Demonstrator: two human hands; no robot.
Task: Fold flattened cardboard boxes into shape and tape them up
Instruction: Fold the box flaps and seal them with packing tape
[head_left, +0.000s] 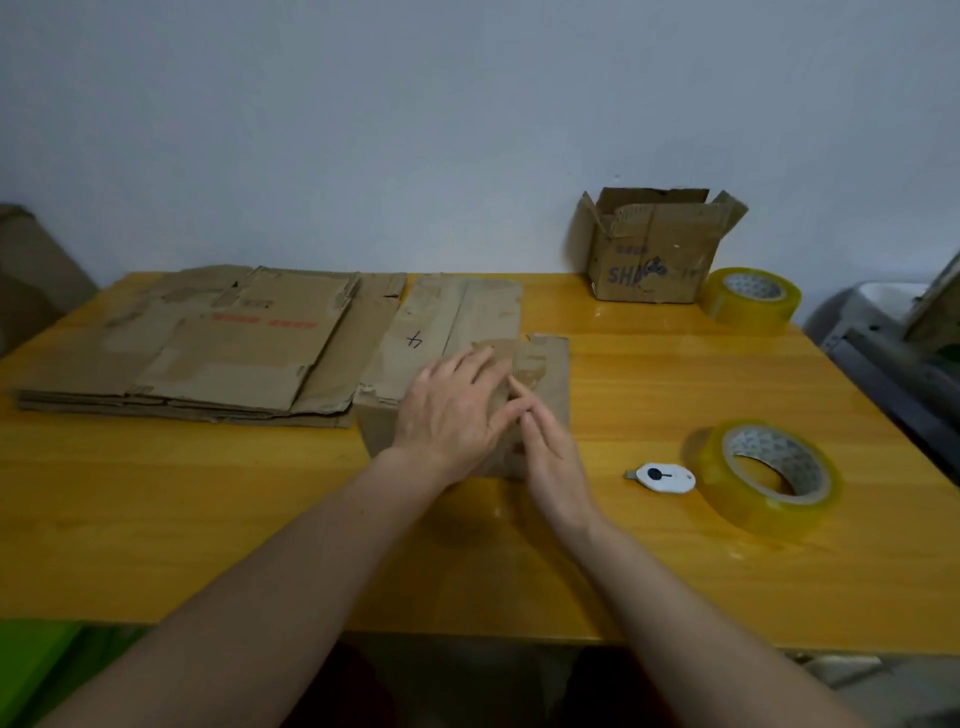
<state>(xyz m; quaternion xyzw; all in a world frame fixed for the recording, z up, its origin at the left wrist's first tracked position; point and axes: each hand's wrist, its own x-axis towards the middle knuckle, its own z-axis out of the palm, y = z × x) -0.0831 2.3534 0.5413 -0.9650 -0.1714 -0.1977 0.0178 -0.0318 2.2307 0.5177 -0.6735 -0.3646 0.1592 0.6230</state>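
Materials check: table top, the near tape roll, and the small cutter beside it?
Table top: looks like yellow-orange wood or wood laminate, glossy; grain lines and reflections show. Near tape roll: translucent yellowish plastic film on a pale, probably cardboard, core. Cutter: white, likely plastic shell with a dark button; its tip is too small to tell.

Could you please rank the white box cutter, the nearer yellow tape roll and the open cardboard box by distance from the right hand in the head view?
From the right hand:
1. White box cutter, just to its right on the table.
2. Nearer yellow tape roll, beyond the cutter, further right.
3. Open cardboard box, at the far right by the wall.
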